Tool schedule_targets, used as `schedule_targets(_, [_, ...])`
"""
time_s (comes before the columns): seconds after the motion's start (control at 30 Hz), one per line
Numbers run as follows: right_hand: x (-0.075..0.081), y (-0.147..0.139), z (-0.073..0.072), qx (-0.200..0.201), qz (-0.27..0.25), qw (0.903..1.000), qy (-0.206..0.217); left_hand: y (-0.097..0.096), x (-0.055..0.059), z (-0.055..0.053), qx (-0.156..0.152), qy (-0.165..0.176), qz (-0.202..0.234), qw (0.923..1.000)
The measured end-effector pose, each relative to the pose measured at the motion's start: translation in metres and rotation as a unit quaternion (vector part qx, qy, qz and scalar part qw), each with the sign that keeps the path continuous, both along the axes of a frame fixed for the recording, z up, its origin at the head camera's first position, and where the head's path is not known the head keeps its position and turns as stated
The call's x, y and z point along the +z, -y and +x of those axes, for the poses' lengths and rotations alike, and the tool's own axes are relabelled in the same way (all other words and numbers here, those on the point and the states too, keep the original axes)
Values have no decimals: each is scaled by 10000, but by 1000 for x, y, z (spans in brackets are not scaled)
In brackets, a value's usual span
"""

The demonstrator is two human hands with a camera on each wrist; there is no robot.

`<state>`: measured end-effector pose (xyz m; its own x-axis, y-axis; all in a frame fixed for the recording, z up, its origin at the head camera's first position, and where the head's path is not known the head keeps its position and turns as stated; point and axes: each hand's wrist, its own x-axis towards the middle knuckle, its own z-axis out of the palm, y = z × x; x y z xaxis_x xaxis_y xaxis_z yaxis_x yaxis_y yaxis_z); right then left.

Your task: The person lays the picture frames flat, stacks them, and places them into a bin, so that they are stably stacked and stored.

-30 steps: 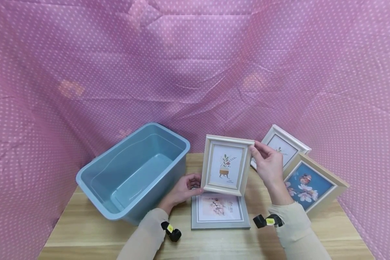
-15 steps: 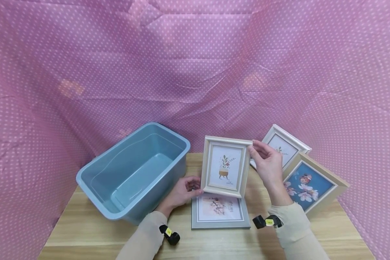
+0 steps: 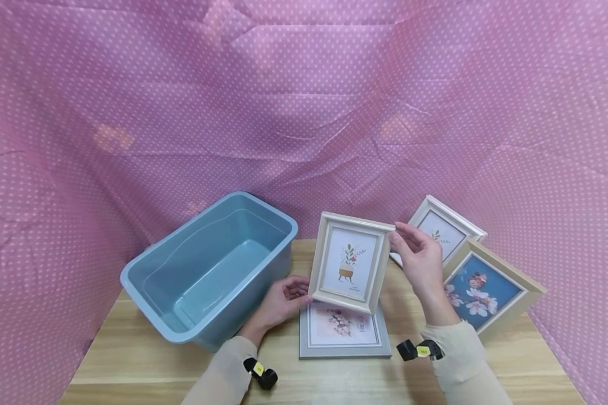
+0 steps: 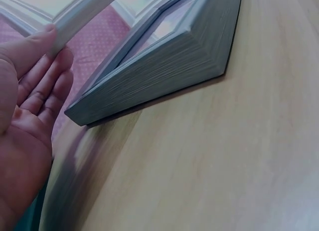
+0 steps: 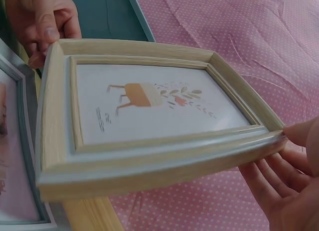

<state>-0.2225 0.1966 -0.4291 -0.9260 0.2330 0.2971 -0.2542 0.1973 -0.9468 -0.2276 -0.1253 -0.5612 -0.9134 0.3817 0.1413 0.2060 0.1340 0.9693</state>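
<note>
Between my two hands a cream picture frame (image 3: 349, 261) with a potted-plant print is held up, tilted toward me. My left hand (image 3: 282, 304) pinches its lower left corner, thumb in front and fingers behind, as the left wrist view shows. At the upper right corner my right hand (image 3: 419, 261) grips it the same way; its thumb and fingers show in the right wrist view. Below and partly covered by it, a grey picture frame (image 3: 344, 351) with a pink flower print lies flat on the wooden table (image 3: 132, 365).
A blue-grey plastic tub (image 3: 218, 270) stands at the left, its inside bare. At the right, a tan picture frame (image 3: 491, 287) with a blue flower print leans over a white picture frame (image 3: 441, 225). Pink dotted cloth (image 3: 304, 112) hangs behind and at both sides.
The cream frame has tipped slightly clockwise and its lower edge has come a little lower over the grey frame. Both hands keep their hold, and the left forearm has shifted slightly.
</note>
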Motion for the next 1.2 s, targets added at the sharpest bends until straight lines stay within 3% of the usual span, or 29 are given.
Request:
schedule_targets(0.37, [-7, -10, 8, 27, -165, 9997, 204, 2, -3, 6, 612, 65, 601, 9963])
schedule_targets(0.7, [-18, -18, 18, 96, -528, 9983, 225, -4, -5, 12, 1279, 370, 1068, 9853])
schedule_targets(1.07, [-33, -28, 27, 499, -884, 9948, -35, -6, -4, 14, 1643, 332, 1494, 9745])
schedule_targets(1.2, [-37, -32, 29, 629, -777, 9950, -57, -6, -3, 16, 1715, 340, 1574, 9719])
